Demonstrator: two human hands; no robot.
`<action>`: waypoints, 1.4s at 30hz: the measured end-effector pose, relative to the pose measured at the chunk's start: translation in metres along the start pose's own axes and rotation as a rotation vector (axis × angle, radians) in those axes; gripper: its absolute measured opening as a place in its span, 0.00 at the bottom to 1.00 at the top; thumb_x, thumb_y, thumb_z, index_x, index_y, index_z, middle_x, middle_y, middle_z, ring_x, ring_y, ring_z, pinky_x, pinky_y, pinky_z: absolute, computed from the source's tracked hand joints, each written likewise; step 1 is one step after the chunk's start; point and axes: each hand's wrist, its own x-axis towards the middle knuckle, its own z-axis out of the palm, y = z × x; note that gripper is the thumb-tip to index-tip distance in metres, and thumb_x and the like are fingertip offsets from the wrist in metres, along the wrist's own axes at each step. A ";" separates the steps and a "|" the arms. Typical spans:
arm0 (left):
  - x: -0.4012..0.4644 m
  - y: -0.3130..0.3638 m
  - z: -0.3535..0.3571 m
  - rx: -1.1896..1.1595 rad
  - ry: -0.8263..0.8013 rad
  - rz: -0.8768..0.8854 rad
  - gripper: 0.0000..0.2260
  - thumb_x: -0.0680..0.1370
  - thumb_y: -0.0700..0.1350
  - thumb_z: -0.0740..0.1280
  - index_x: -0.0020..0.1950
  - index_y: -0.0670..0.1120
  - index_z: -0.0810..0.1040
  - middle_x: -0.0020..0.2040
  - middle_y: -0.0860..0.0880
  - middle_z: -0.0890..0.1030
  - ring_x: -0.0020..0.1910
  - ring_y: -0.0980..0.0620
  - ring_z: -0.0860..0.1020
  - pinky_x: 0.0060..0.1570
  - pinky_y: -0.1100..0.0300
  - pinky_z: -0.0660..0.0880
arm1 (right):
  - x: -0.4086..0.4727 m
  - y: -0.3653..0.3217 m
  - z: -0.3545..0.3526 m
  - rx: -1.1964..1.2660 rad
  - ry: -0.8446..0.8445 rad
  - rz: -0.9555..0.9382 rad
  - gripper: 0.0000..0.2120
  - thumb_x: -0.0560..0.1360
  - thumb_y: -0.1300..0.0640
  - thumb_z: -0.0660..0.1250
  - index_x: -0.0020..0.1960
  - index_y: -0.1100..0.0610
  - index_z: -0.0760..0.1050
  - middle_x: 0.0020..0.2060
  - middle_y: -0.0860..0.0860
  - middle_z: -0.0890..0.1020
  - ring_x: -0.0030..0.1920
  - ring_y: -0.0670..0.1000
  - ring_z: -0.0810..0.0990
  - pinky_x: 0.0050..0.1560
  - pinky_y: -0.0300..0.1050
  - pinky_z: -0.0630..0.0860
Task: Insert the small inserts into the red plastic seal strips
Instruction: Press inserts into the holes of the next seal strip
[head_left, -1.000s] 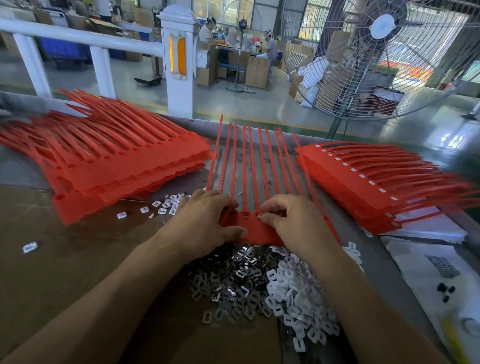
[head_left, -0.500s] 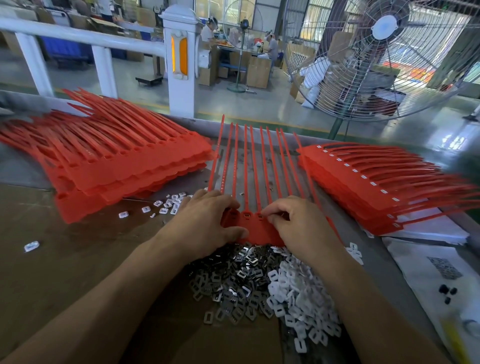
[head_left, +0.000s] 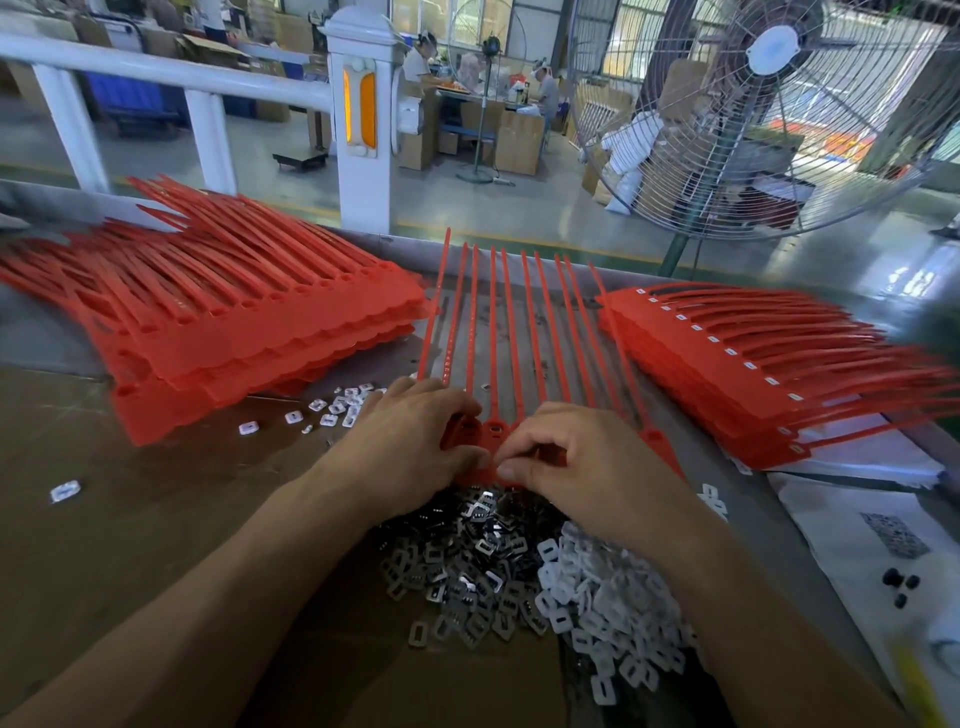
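Far left: big pile of red strips (head_left: 249, 332) with empty holes, waiting. Look thin, light and bendy. Just beside, a few little white bits (head_left: 332, 408) loose on the brown table (head_left: 104, 519).

Middle: one red sheet of strips (head_left: 493, 322), long tails fanned away, flat heads near. Left hand (head_left: 410, 447) lying on the heads, fingers curled over the left end, thumb pressing the near edge, holding the sheet down. Right hand (head_left: 582, 462) next to it, fingers bent, tips together over one head. Looks like pinching a small insert, but too tiny to see, so cannot tell.

Below the hands: heap of small shiny inserts (head_left: 462, 561) and white inserts (head_left: 602, 587). Probably hard, light, slippery. Best pinched one at a time by the edges. Best to hold the sheet by its flat head part, not the floppy tails.

Far right: pile of finished strips (head_left: 769, 374), white bits showing in the heads.
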 end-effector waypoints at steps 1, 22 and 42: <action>0.000 0.000 0.000 0.000 0.002 0.001 0.25 0.77 0.62 0.68 0.71 0.58 0.72 0.68 0.56 0.73 0.69 0.52 0.66 0.71 0.47 0.63 | 0.000 -0.001 0.000 -0.008 -0.035 -0.001 0.01 0.76 0.51 0.76 0.48 0.46 0.85 0.45 0.43 0.82 0.47 0.41 0.80 0.52 0.47 0.78; 0.000 0.001 -0.001 0.019 0.007 0.007 0.22 0.78 0.59 0.68 0.71 0.56 0.73 0.67 0.54 0.75 0.68 0.50 0.67 0.70 0.47 0.64 | -0.001 -0.009 0.005 -0.111 -0.095 -0.042 0.06 0.75 0.53 0.75 0.43 0.43 0.80 0.44 0.37 0.78 0.48 0.36 0.76 0.44 0.30 0.69; -0.002 0.003 -0.004 0.011 0.000 0.010 0.22 0.78 0.59 0.67 0.71 0.57 0.72 0.67 0.55 0.74 0.69 0.51 0.67 0.71 0.47 0.64 | -0.006 -0.008 0.003 0.117 -0.037 0.028 0.05 0.76 0.54 0.76 0.45 0.44 0.82 0.39 0.40 0.84 0.37 0.43 0.82 0.37 0.34 0.77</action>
